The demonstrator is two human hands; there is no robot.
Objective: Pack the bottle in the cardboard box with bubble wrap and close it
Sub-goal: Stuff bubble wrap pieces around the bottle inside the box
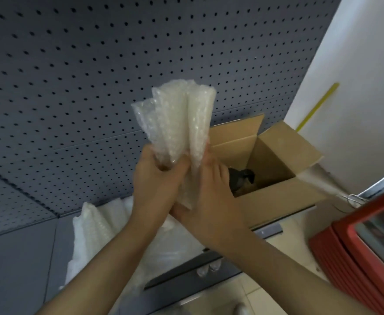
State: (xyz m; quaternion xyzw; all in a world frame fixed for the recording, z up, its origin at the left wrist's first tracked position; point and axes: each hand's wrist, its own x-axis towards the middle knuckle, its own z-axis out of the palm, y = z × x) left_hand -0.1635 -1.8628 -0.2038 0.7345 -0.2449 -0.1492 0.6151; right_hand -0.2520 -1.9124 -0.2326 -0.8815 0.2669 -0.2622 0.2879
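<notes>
I hold a crumpled, translucent white sheet of bubble wrap [177, 123] upright in front of a grey perforated metal panel [72, 76], my left hand [154, 178] fisted round its lower end and my right hand [207, 201] pressed against it from the other side, fingers curled into the folds. Both grips are closed on the sheet. Just to the right, the open brown cardboard box [275, 198] stands with its flaps up; a dark-capped bottle [241, 178] lies low inside it, partly hidden by my right hand. The wrap looks feather-light, soft and springy, likely to fan back open if I loosen, so the gathered base seems the place to keep hold. The bottle may be fragile; I would judge its body the safer place to grasp. More white bubble wrap in a loose heap [100, 228] lies below.
</notes>
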